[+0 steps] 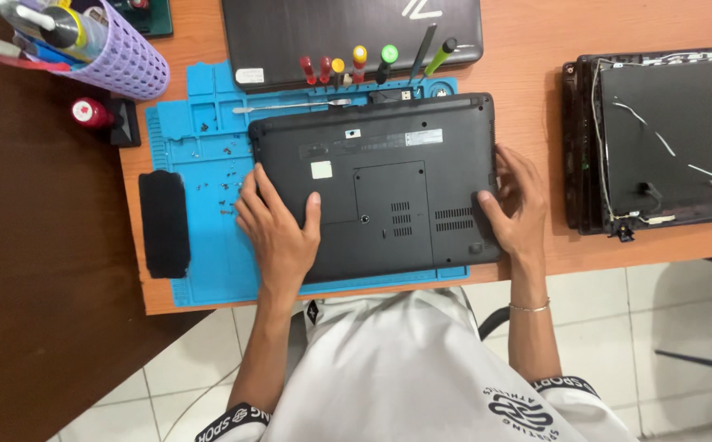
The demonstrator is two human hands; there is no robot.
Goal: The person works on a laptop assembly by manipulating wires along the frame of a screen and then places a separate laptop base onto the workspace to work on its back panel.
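While both hands, left hand [278, 225] and right hand [515, 205], press flat with fingers spread, holding nothing, the upturned black plastic laptop [380, 176] shows a small white square label [321, 169] beside loose screws [213, 176] on the blue silicone mat [200, 245].

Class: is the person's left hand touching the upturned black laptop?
Touching: the head view shows the left hand lying flat on the laptop base.

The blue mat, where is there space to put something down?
Little: the blue mat is bare at its front-left corner, between the black pad and the laptop. Its back-left holds loose screws. Bare desk lies right of the laptop.
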